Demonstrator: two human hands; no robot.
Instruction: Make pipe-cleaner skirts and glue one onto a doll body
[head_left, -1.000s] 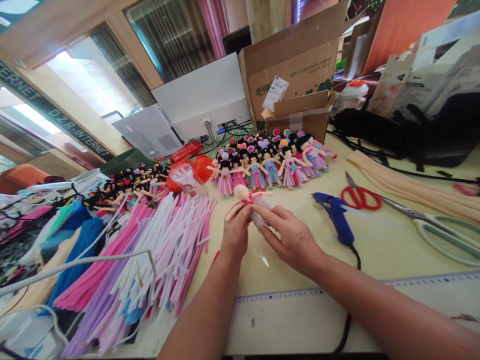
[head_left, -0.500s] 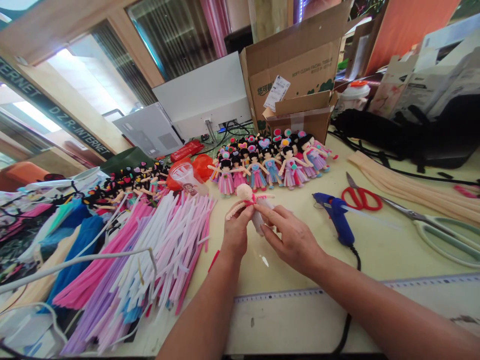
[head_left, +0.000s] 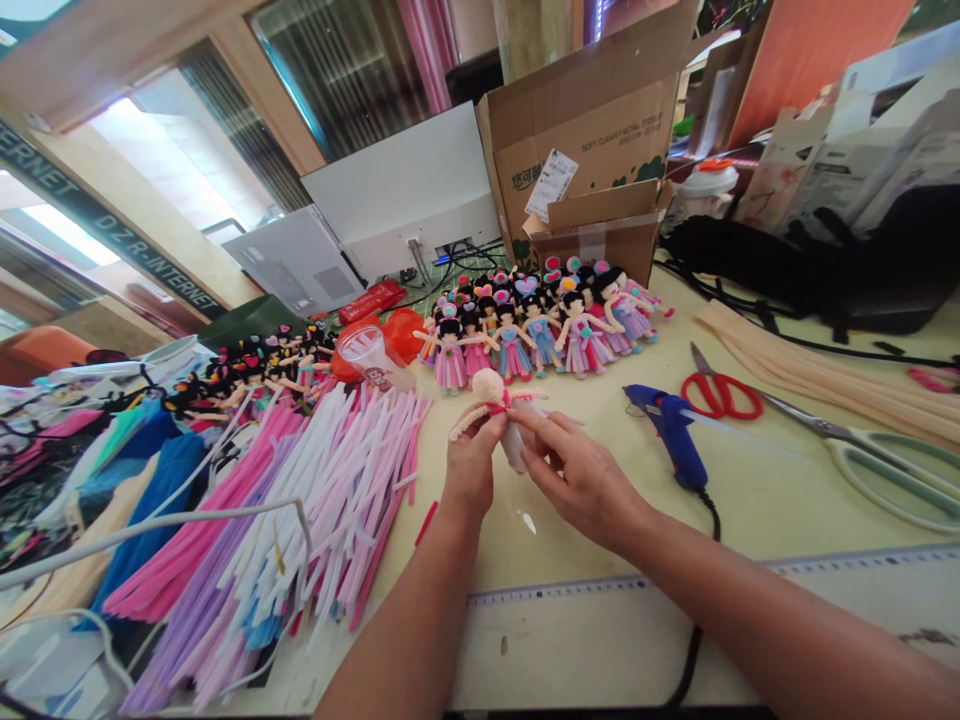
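A small doll [head_left: 489, 388] made of pipe cleaners, with a bare cream head and a pink band at its neck, is held above the table. My left hand [head_left: 471, 465] pinches its body from the left, thumb on the front. From the other side, my right hand [head_left: 574, 465] closes its fingers on the doll's pale lower part; the fingertips partly hide it. Behind the doll stand several finished dolls [head_left: 517, 330] with black hair and coloured skirts. A blue glue gun [head_left: 671, 430] lies to the right of my right hand.
Bundles of pink, white and purple pipe cleaners [head_left: 300, 500] cover the left side. Red-handled scissors [head_left: 724, 395] and larger green-handled scissors [head_left: 892, 460] lie at right. Cream pipe cleaners [head_left: 832, 375] are beyond them. A cardboard box [head_left: 585, 130] stands behind. A ruler strip [head_left: 555, 592] runs along the front.
Both hands stay around the doll in nearly the same place. My right fingers have shifted very slightly; the camera view has moved a little.
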